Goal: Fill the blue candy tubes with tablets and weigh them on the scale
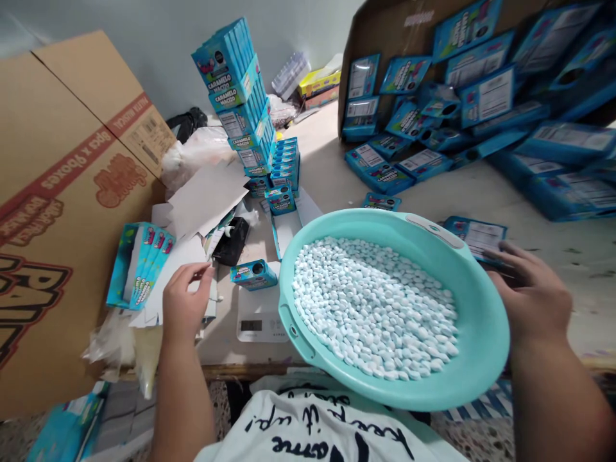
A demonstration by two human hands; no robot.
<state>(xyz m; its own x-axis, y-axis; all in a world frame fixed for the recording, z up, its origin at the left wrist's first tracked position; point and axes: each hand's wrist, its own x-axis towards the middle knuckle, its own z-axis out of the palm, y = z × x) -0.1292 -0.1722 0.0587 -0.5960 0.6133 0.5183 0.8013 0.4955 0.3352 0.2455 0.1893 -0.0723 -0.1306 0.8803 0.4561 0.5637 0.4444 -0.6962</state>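
Left hand (187, 300) is hovering half-curled, seemingly empty; right hand (536, 298) is resting part-open at a box (479, 236), hold unclear. A basin (474, 340) is sitting between, likely for easy reach.

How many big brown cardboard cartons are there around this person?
2. A red-printed carton is at the far left, past the left hand; an open carton, holding blue Caramelo Macizo boxes, is at the upper right. Others could be hidden.

Basin (484, 333) smooth plastic; carton (91, 77) matt cardboard; boxes (487, 97) glossy.
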